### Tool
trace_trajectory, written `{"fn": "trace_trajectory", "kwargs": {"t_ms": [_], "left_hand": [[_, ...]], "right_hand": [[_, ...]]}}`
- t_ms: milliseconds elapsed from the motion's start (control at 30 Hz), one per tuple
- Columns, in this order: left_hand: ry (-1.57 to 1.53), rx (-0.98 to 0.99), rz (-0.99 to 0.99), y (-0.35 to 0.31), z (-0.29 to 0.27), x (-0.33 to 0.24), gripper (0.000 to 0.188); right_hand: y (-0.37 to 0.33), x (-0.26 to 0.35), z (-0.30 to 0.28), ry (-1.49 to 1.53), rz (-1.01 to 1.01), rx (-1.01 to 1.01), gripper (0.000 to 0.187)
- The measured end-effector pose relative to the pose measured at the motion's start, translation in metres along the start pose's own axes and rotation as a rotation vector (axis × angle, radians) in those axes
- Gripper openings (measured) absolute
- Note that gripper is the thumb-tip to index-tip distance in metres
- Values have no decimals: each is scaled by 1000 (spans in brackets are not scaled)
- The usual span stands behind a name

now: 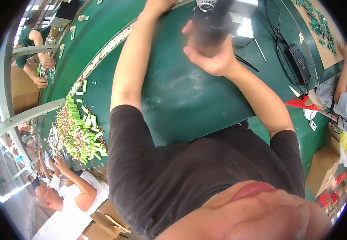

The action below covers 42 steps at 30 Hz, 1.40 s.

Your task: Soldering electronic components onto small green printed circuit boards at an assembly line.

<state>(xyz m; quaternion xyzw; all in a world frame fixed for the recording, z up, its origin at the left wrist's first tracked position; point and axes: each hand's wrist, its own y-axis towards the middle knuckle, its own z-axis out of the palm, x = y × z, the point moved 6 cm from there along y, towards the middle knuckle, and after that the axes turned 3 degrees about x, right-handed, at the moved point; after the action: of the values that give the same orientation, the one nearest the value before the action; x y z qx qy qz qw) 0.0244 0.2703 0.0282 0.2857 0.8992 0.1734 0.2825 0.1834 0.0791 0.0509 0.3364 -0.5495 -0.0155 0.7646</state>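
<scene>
Many green cylinders [81,132] heaped left; black object [210,34] half-hides right hand [216,59].

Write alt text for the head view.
A right hand grips a dark, blurred object above a green worktable; the left hand is cut off by the top edge. Green cylinders lie heaped left, a black power adapter right.

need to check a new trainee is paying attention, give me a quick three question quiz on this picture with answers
1. Which of the wearer's hands grips the blurred black object?
2. True or false: the pile of green cylindrical cells lies left of the black power adapter.
3. Fill in the colour: small ____ circuit boards lie on the brown sheet.

Key: 1. Right hand. 2. True. 3. Green.
</scene>
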Motion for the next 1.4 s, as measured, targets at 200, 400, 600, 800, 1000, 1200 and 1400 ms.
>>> {"fn": "trace_trajectory", "kwargs": {"t_ms": [200,400,600,800,1000,1200,1400], "left_hand": [[86,-12,66,16,6,-3,10],[46,90,73,-53,-26,-68,9],[28,194,139,-156,-30,-150,15],[37,41,290,-180,-24,-184,19],[39,-21,111,-175,-32,-167,34],[96,-64,370,-178,-23,-168,46],[-82,202,130,-182,-12,-160,38]], "right_hand": [[-1,-2,0,26,-23,3,46],[11,58,-50,-4,-172,-241,47],[34,88,-62,-204,-316,-258,49],[40,81,-37,-338,-184,-197,43],[25,63,-27,-138,-33,-164,44],[7,39,-8,-66,54,-113,51],[3,23,-1,-86,36,-79,49]]}}
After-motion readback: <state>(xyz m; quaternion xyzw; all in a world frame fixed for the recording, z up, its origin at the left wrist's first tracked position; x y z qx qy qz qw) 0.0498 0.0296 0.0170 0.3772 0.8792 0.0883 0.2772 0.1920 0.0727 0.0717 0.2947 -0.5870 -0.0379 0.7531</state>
